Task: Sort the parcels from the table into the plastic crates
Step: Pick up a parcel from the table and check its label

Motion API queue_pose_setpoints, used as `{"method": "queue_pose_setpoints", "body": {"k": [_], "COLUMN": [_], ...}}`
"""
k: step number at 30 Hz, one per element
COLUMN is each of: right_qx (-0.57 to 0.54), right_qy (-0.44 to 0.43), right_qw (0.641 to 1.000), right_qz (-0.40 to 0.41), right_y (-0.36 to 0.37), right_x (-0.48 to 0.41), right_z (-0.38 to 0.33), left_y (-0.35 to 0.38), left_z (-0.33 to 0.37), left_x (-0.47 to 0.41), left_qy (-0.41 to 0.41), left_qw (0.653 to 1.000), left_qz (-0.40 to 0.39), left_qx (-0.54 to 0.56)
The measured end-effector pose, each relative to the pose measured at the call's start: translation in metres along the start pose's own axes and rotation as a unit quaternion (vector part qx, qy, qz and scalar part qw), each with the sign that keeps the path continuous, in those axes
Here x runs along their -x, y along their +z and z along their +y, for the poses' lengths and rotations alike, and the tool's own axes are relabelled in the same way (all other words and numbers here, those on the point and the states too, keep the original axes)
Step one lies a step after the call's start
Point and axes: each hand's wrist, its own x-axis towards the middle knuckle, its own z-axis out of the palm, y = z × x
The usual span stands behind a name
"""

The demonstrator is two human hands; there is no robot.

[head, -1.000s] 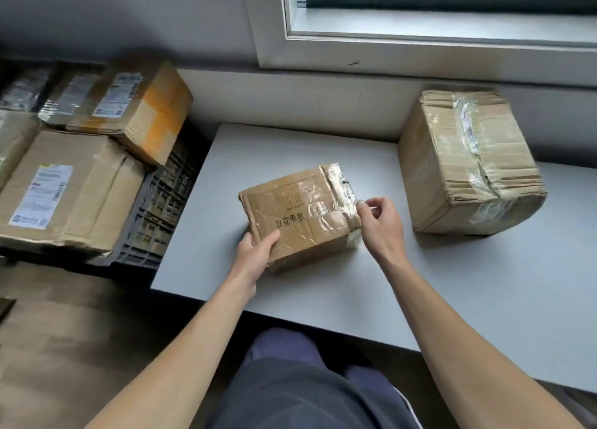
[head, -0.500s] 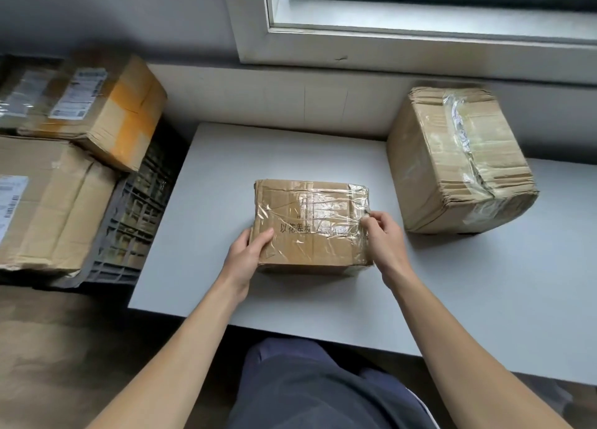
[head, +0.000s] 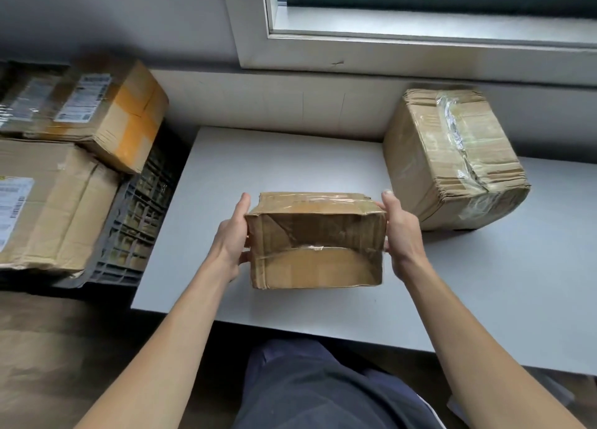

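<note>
Over the middle of the grey table (head: 258, 157): small taped parcel (head: 316, 244), tilted, broad face toward camera. Its left end is gripped by the left hand (head: 231, 234), thumb up along the edge, fingers wrapped behind. On the other end, the right hand (head: 402, 231) grips likewise. A large parcel (head: 452, 157) sits back right on the table. A grey crate (head: 135, 222) beside the table's left edge holds labelled boxes (head: 106, 112).

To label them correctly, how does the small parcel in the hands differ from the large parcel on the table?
The small parcel is clearly smaller than the large parcel. The left hand and right hand grip the small parcel by its ends; the large parcel rests untouched on the table. Both are worn brown cardboard sealed with clear tape.
</note>
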Motion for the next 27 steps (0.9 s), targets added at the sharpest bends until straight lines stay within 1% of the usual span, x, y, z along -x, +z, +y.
{"method": "queue_pose_setpoints", "body": {"k": [2,4,8,12,14,16,18,23,25,27], "right_qx": [0.028,0.027,0.027,0.025,0.001,-0.019,-0.025,0.032,0.042,0.052], "right_qy": [0.012,0.024,0.029,0.025,0.002,-0.014,-0.017,-0.014,-0.014,-0.025], "right_qw": [0.999,0.999,0.999,0.999,1.0,0.999,0.998,0.999,0.999,0.998], "right_qz": [0.018,0.024,0.021,0.008,-0.016,-0.042,-0.056,-0.02,-0.01,-0.006], "right_y": [0.003,0.004,0.003,-0.001,-0.006,-0.014,-0.018,-0.016,-0.014,-0.012], "right_x": [0.005,0.007,0.007,0.008,0.008,0.008,0.009,0.009,0.008,0.009], "right_z": [0.003,0.009,0.011,0.012,0.013,0.018,0.023,0.038,0.042,0.043], "left_y": [0.0,0.001,0.003,0.003,0.003,0.005,0.007,0.016,0.018,0.018], "left_z": [-0.004,-0.01,-0.017,-0.017,-0.017,-0.019,-0.028,-0.047,-0.051,-0.057], "left_x": [0.0,0.001,-0.002,-0.004,-0.003,-0.001,-0.005,-0.004,-0.006,-0.011], "left_qy": [-0.025,-0.037,-0.038,-0.03,-0.004,0.04,0.066,0.066,0.058,0.043], "left_qw": [1.0,0.999,0.999,0.999,1.0,0.998,0.997,0.997,0.997,0.997], "left_qz": [-0.006,-0.005,0.005,-0.001,-0.01,-0.016,-0.007,0.0,0.019,0.039], "left_qx": [-0.002,0.003,0.024,0.021,0.029,0.039,0.035,0.042,0.055,0.043]}}
